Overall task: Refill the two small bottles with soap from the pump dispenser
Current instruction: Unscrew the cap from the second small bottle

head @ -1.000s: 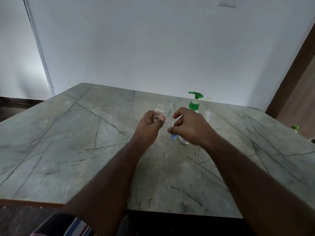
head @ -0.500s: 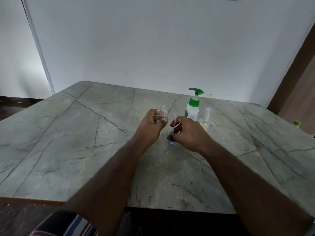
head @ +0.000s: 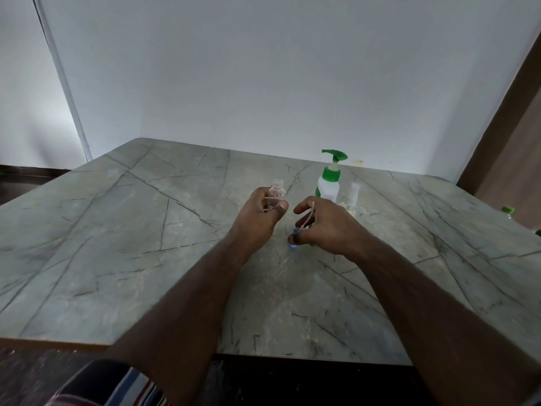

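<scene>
- The left hand (head: 257,213) grips a small clear bottle (head: 276,194), fingers curled round its body and thumb pressed across the front; the bottle stands upright with its threaded neck uncapped and poking above the fingers.
- The right hand (head: 325,227) pinches a blue spray cap (head: 293,238) between thumb and fingertips, low and just beside the left hand's thumb; whether the cap touches the surface I cannot tell.
- A thin pale dip tube (head: 309,215) runs up from that cap across the right hand's curled fingers, tilted, its free end near the index finger.
- The two hands sit near each other but apart, with a narrow gap between the bottle and the cap.
- The pump dispenser (head: 329,183), white body with a green collar and green pump head, stands upright on the surface just beyond the right hand.
- A second small bottle (head: 352,197) with a whitish cap stands just right of the dispenser, beyond the right hand's knuckles; its lower part, showing yellowish, is partly hidden by that hand.
- The grey veined stone surface (head: 131,230) carries everything; both forearms reach over its near edge.
- Far out to the right of the right hand, at the edge of view, a small green-capped object (head: 508,210) shows, too cut off to identify.
</scene>
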A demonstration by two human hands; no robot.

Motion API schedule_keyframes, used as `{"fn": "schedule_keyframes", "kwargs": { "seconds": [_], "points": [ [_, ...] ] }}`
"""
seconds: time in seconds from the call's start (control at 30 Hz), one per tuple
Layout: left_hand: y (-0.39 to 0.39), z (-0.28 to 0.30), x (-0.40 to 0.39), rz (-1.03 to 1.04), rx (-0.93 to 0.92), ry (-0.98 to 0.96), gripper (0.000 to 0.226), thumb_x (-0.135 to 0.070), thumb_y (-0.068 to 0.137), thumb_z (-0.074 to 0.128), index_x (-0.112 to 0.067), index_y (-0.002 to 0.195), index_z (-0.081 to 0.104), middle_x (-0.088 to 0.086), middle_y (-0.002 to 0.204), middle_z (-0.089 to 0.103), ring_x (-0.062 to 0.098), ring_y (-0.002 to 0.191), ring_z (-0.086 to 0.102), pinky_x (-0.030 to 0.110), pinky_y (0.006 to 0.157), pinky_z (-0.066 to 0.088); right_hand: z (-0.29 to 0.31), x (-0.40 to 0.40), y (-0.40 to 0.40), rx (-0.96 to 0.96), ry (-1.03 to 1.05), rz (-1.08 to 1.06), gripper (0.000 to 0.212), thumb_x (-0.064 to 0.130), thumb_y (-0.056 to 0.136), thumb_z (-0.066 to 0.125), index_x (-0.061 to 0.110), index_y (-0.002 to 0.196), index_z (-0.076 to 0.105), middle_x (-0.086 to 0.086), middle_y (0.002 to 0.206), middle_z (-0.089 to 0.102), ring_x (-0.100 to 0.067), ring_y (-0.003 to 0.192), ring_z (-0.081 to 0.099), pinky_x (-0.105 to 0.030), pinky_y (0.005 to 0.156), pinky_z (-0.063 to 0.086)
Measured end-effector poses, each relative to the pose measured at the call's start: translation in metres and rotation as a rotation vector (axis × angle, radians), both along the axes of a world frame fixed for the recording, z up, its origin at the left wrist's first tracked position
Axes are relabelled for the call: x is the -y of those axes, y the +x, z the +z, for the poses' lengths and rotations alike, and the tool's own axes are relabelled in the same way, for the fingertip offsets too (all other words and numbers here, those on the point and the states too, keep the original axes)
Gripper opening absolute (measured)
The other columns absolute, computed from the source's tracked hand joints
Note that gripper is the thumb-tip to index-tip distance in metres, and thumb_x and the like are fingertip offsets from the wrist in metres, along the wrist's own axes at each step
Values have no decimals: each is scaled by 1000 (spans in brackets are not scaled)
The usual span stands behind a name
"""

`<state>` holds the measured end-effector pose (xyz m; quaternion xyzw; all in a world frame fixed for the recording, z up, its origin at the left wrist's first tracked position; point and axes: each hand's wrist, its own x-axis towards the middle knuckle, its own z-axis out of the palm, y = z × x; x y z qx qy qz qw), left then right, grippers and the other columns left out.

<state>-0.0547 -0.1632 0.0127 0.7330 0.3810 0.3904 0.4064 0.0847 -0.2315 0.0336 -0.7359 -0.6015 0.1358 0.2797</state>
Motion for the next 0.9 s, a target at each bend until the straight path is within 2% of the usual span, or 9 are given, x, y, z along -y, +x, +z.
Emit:
{"fn": "schedule_keyframes", "kwargs": {
  "seconds": [0.1, 0.37, 0.5, 0.63, 0.73, 0.83, 0.9],
  "points": [
    [1, 0, 1, 3, -8, 0, 45, -35, 101, 54, -17, 140, 43, 5, 141, 54, 12, 111, 50, 30, 87, 41, 2, 1, 1, -35, -31, 20, 63, 27, 66, 87, 20, 119, 54, -2, 97, 70, -14, 84, 67, -36, 78, 60],
    [1, 0, 1, 5, -15, 2, 44, -35, 101, 54, -16, 140, 44, 5, 139, 55, 14, 111, 52, 30, 85, 42, 8, 3, 3, -73, -41, 39, 65, 23, 67, 87, 18, 122, 53, -4, 100, 67, -18, 85, 68, -36, 72, 62],
    [1, 0, 1, 3, -14, 0, 44, -36, 101, 54, -16, 139, 44, 6, 140, 55, 14, 111, 53, 30, 85, 43, 6, 3, 4, -63, -54, 35, 65, 23, 66, 87, 20, 121, 54, -2, 101, 68, -16, 87, 67, -37, 75, 61],
    [1, 0, 1, 0, -15, 3, 45, -35, 101, 54, -16, 141, 44, 6, 140, 55, 15, 113, 53, 30, 85, 43, 4, 5, 5, -89, -41, 32, 59, 21, 67, 87, 20, 117, 57, -4, 102, 70, -17, 88, 68, -37, 72, 62],
    [1, -1, 2, -5, -12, 4, 45, -35, 101, 55, -17, 140, 44, 4, 137, 56, 15, 113, 54, 28, 85, 43, 5, 9, 4, -111, -19, 34, 50, 20, 70, 85, 18, 114, 60, -3, 96, 71, -18, 78, 71, -35, 66, 63],
    [1, -1, 1, -16, 0, 8, 42, -34, 100, 55, -17, 137, 46, 3, 131, 58, 14, 108, 56, 23, 76, 43, 11, 13, 3, -202, -17, 48, 38, 19, 77, 80, 16, 111, 63, -4, 87, 73, -19, 69, 73, -31, 62, 62],
    [1, -1, 1, -25, 16, 3, 41, -33, 100, 56, -16, 137, 47, 2, 129, 59, 14, 107, 57, 24, 77, 44, 16, 15, 2, -287, -51, 63, 33, 19, 79, 78, 17, 109, 64, -6, 88, 74, -20, 68, 74, -28, 59, 59]
  ]
}}
